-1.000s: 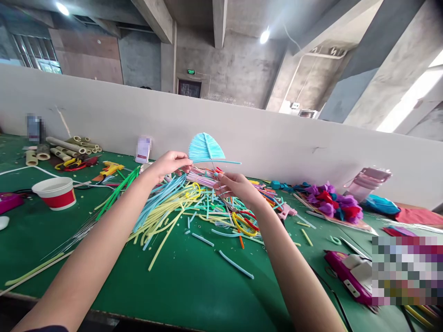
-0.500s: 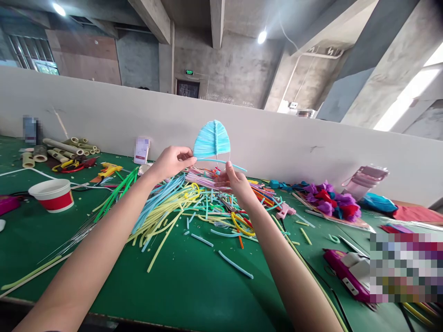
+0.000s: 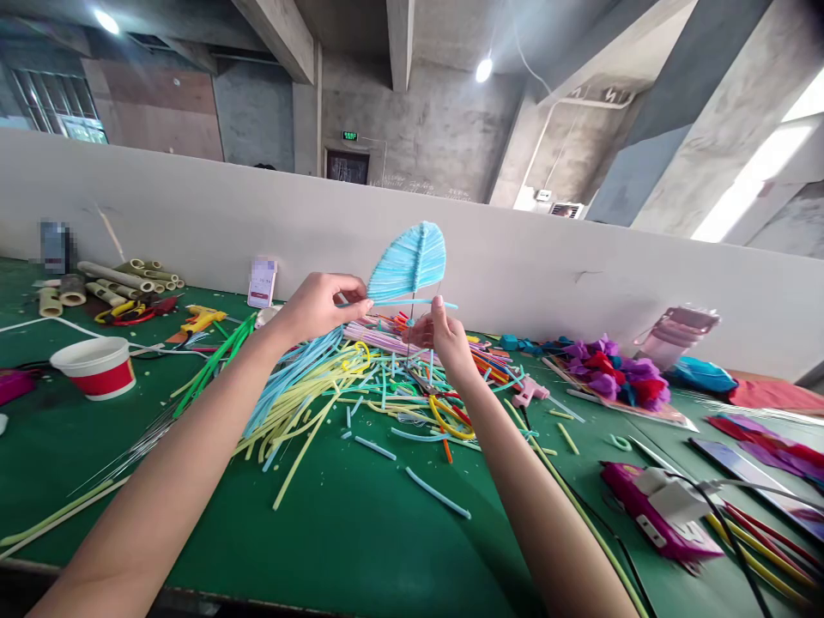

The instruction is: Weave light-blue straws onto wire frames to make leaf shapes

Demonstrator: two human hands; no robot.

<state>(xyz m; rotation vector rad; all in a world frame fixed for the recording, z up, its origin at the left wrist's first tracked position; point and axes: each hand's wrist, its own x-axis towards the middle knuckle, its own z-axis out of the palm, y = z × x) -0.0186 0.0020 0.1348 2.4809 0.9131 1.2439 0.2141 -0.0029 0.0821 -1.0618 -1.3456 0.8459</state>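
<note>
I hold a light blue leaf-shaped piece (image 3: 408, 260), wound from pipe cleaner, up above the green table (image 3: 360, 532). My left hand (image 3: 320, 303) pinches the loose blue pipe cleaner strand (image 3: 412, 302) at the leaf's base. My right hand (image 3: 440, 333) pinches the thin wire stem under the leaf, fingers closed. Below both hands lies a pile of coloured pipe cleaners (image 3: 335, 378), yellow, blue, green, pink and red.
A red and white paper cup (image 3: 96, 366) stands at the left, with a yellow glue gun (image 3: 199, 320) and cardboard tubes (image 3: 119, 276) behind it. Purple and red flowers (image 3: 611, 371) and a pink bottle (image 3: 681, 333) sit at the right. A pink device (image 3: 657, 508) with a cable lies near right.
The blue leaf has risen and turned, tilting to the right. My right hand has lifted closer under it; my left hand still pinches the strand at its base.
</note>
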